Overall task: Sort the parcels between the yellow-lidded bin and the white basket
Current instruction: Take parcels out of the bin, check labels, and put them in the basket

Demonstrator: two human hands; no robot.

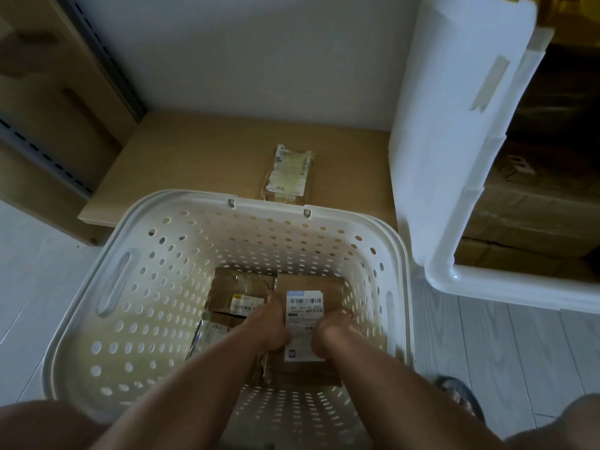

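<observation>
Both hands' grip on parcel (308, 323) inside white basket (107, 241), pale plank floor (487, 352).

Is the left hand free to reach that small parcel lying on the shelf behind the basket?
Probably not at once: the left hand is down in the white basket, gripping the labelled box with the right hand. Nothing covers the small parcel itself.
</observation>
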